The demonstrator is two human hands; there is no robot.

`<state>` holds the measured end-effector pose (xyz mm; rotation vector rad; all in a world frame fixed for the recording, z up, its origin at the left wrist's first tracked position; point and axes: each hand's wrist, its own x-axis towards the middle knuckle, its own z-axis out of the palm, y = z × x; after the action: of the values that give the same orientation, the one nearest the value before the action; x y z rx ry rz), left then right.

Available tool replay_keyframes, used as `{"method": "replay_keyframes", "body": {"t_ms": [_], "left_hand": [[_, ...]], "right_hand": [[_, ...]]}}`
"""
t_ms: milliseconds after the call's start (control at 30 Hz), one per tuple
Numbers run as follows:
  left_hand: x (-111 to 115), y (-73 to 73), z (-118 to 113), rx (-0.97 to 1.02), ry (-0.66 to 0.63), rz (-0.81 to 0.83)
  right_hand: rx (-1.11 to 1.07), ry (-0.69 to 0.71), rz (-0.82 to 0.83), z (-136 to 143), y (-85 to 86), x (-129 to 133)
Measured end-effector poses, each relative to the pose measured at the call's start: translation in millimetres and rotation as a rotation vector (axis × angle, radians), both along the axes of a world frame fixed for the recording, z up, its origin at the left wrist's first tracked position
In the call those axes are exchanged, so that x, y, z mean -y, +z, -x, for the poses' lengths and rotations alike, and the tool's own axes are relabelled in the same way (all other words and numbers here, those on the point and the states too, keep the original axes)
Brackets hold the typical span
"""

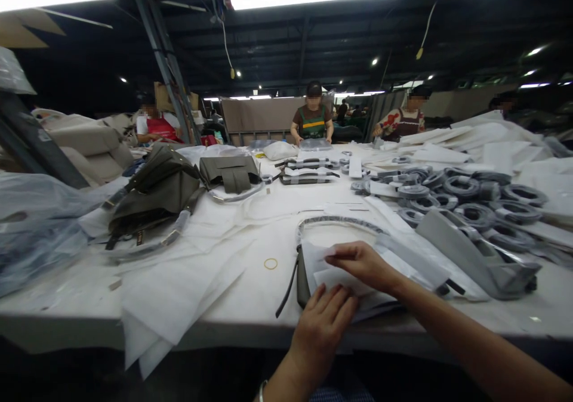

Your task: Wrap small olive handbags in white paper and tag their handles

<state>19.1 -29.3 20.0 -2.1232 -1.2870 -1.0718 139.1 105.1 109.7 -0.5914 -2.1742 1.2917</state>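
Near the table's front edge lies a dark olive bag (303,280), mostly covered by thin white sheets (316,257). Its wrapped handle (335,219) arches out behind it, and a dark strap (287,288) hangs off its left side. My left hand (326,315) rests on the lower part of the white sheet, fingers extended and slightly spread. Just above it, my right hand (360,263) pinches the sheet's upper part between thumb and fingers. The bag's right part is hidden under sheets and my right arm.
Dark bags (154,193) and loose white sheets (179,288) lie left. A yellow rubber band (270,263) is left of the bag. Wrapped coiled straps (463,190) and a grey bag (477,259) lie right. A person (313,118) works across the table (250,330); others are farther off.
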Motion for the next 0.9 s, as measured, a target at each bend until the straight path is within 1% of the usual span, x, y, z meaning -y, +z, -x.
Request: {"method": "replay_keyframes", "body": {"t_ms": [100,233,300,400,500,633,767,833,900], "left_hand": [[1,-5.0,1,0.106,0.001,-0.004],[1,-15.7,-1,0.217,0.042,-0.051],[2,-21.4,-3,0.274,0.062,-0.087],[4,-28.3,-4,0.357,0.088,-0.088],[5,-31.1,-4,0.414,0.083,-0.090],[4,-28.2,-3,0.413,0.054,-0.073],[5,-21.1,3,0.352,-0.040,0.037],[7,-15.4,8,0.316,-0.096,0.125],[10,-8.6,15,0.259,-0.142,0.216]], "right_hand": [[0.008,0.042,-0.218,-18,-16.4,19],[0.009,-0.023,-0.463,-32,-29.7,38],[-0.016,-0.046,-0.511,-37,-33.2,46],[-0.073,-0.049,-0.523,-42,-39.3,55],[-0.116,-0.070,-0.580,-43,-46.9,59],[-0.148,-0.041,-0.681,-42,-50.9,61],[-0.145,0.035,-0.705,-52,-46.6,68],[-0.146,-0.005,-0.708,-62,-47.5,75],[-0.148,-0.106,-0.722,-75,-53.7,83]]}}
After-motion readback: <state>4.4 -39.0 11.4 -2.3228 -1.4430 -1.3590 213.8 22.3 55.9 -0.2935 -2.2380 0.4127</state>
